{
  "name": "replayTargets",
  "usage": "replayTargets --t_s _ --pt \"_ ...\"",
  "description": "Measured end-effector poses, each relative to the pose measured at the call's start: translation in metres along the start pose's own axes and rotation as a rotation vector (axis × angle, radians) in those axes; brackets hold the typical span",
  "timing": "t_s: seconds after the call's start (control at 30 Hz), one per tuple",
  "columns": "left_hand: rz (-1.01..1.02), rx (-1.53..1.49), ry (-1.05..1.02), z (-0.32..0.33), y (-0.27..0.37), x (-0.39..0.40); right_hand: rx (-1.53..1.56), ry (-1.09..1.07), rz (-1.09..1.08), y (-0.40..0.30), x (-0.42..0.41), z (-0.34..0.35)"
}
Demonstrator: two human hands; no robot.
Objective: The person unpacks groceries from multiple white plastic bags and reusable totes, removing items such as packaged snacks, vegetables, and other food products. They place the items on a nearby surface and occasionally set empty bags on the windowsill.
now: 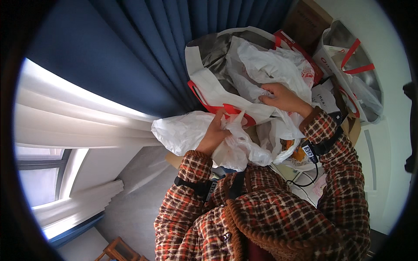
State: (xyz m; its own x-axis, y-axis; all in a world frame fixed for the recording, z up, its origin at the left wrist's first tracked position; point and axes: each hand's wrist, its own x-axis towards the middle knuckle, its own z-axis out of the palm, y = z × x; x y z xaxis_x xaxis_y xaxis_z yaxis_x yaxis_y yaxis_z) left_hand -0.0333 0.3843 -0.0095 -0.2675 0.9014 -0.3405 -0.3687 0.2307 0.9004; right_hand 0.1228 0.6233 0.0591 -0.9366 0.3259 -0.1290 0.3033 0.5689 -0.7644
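Note:
A large white insulated bag (212, 80) with a silvery lining and red handles stands with its mouth wide. Crumpled white plastic bags (264, 62) fill much of it. My right hand (284, 99) reaches over its near rim, thumb and fingers closed on the thin plastic. Lower and to the left, my left hand (214, 133) grips another white plastic bag (183, 130), which spreads out on both sides of it. The left fingertips are beside the red handle (228, 109); whether they touch it is hard to tell.
To the right stands a second insulated bag (339, 62) with red handles and plastic inside. Cardboard boxes (305, 23) are behind. Blue curtains (156, 55) hang at the left, near a window (42, 176). A wooden chair (120, 249) is at the bottom left.

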Motion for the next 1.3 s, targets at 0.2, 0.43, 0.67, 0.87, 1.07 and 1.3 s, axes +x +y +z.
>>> replayTargets --t_s 0.2,0.43,0.67,0.87,1.07,1.3 --pt "0.174 0.181 0.102 -0.021 -0.033 0.014 0.020 0.622 0.039 0.029 -0.001 -0.028" --pt "0.084 0.184 0.132 -0.025 -0.038 0.009 -0.149 1.418 0.250 0.071 -0.047 -0.181" --pt "0.373 0.400 0.243 -0.036 -0.039 -0.025 0.177 1.739 -0.176 -0.017 -0.109 -0.199" --pt "0.174 0.181 0.390 -0.044 -0.056 -0.067 0.016 1.600 -0.294 -0.058 -0.110 -0.163" --pt "0.065 0.207 0.442 -0.058 -0.052 -0.094 -0.934 1.322 -0.398 -0.046 -0.112 -0.169" --pt "0.094 -0.012 0.648 -0.080 -0.062 -0.130 -0.301 0.897 -0.591 -0.071 -0.080 -0.101"
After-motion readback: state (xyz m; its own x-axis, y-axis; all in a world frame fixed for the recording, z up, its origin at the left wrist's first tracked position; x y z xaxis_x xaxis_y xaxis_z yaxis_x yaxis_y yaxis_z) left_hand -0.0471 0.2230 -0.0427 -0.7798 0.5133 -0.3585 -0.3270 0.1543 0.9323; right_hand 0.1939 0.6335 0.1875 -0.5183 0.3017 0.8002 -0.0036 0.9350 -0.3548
